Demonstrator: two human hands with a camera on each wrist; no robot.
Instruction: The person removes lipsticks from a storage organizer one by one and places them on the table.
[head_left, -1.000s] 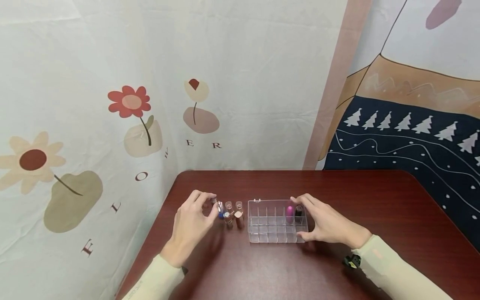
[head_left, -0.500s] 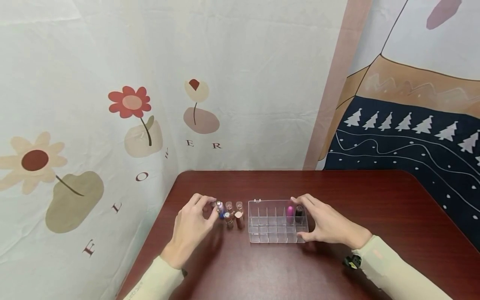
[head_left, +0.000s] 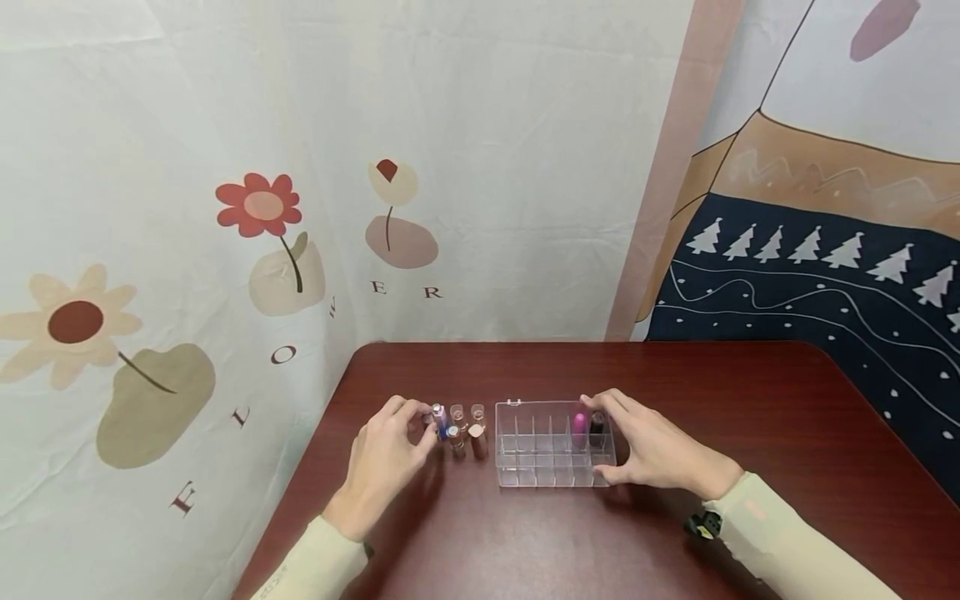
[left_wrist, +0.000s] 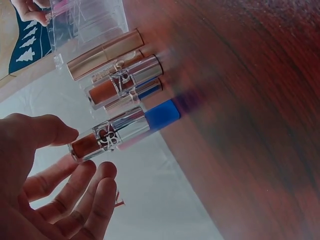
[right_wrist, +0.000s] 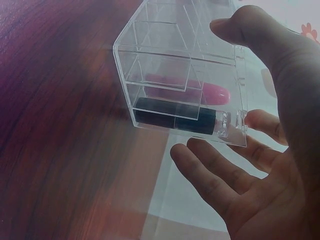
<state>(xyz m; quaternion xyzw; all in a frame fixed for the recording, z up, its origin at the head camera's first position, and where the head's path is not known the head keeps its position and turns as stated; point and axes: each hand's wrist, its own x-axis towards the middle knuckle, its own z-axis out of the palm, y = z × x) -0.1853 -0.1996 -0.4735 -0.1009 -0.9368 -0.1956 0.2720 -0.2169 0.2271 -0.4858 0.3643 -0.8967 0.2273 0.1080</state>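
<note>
My left hand (head_left: 390, 450) is at the left end of a small group of lip products. In the left wrist view, its thumb and index finger pinch the end of a lip gloss tube (left_wrist: 122, 126) with a silvery half and a brown-orange half. Just behind that tube shows a blue lipstick (left_wrist: 164, 116). My right hand (head_left: 652, 437) grips the right end of a clear compartment box (head_left: 536, 458), thumb at the front and fingers at the back edge. Inside that end stand a bright pink tube (head_left: 580, 427) and a black lipstick (right_wrist: 175, 116).
Several more tubes stand between the left hand and the box, among them a rose-gold lipstick (left_wrist: 105, 54) and another lip gloss (left_wrist: 125, 80). They rest on a dark red-brown table (head_left: 495, 542). A printed cloth (head_left: 510, 167) hangs behind the table's far edge.
My left hand has come slightly down and nearer in the head view, and more of the blue lipstick shows beside its fingertips. The right hand and the box have stayed put.
</note>
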